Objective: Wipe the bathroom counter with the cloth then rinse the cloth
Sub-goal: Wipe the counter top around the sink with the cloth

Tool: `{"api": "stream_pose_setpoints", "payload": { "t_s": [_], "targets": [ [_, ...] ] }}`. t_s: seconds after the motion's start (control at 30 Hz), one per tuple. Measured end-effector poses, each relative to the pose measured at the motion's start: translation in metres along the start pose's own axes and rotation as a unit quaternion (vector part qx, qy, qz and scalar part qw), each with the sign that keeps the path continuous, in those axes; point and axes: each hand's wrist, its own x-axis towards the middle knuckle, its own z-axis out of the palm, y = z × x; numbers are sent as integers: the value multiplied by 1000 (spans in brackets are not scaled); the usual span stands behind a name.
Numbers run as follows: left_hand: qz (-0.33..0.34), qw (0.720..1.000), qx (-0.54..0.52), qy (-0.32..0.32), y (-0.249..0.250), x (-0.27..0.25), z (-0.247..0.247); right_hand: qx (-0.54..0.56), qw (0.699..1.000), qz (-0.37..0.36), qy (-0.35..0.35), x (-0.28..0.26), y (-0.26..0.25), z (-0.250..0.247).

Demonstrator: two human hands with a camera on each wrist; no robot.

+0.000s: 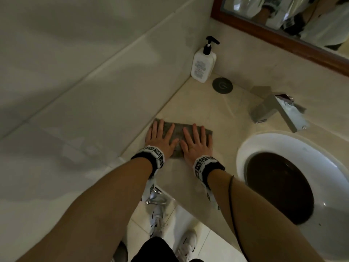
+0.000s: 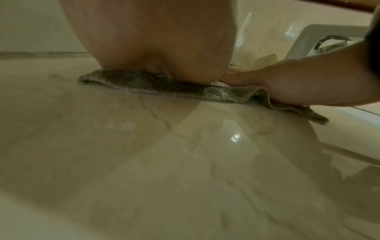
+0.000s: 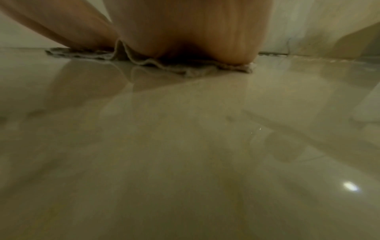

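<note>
A grey cloth [image 1: 178, 132] lies spread flat on the beige stone counter [image 1: 205, 110], close to the left wall. My left hand [image 1: 160, 138] presses flat on the cloth's left half, fingers straight and spread. My right hand [image 1: 195, 142] presses flat on its right half in the same way. In the left wrist view the heel of my left hand [image 2: 164, 48] sits on the cloth [image 2: 185, 91], and the right hand [image 2: 308, 84] lies beside it. The right wrist view shows my right palm [image 3: 191, 32] on the rumpled cloth edge [image 3: 164, 65].
A white pump bottle [image 1: 203, 63] stands in the back corner, with a dark round disc [image 1: 222, 85] beside it. A chrome faucet [image 1: 279, 112] overhangs the white basin [image 1: 294, 178] at the right. A wood-framed mirror [image 1: 283, 31] hangs above. The counter's front edge runs under my forearms.
</note>
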Motion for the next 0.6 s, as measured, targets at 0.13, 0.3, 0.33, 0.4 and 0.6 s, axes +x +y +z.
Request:
{"api": "stream_pose_setpoints", "payload": {
  "t_s": [0.13,0.3,0.33,0.4,0.6],
  "targets": [
    [16,1000,6,-13,15,-22,9,1,1000,1,-11,-30,14,6],
    [51,998,18,-22,49,-35,16,12,999,35,-17,-67,41,11],
    [60,998,21,-27,57,-35,16,12,999,39,-15,-71,47,13],
    [79,996,30,-35,70,-35,15,7,999,37,-11,-78,58,13],
    [138,985,70,-81,90,-10,5,27,998,54,24,-78,73,15]
  ]
}}
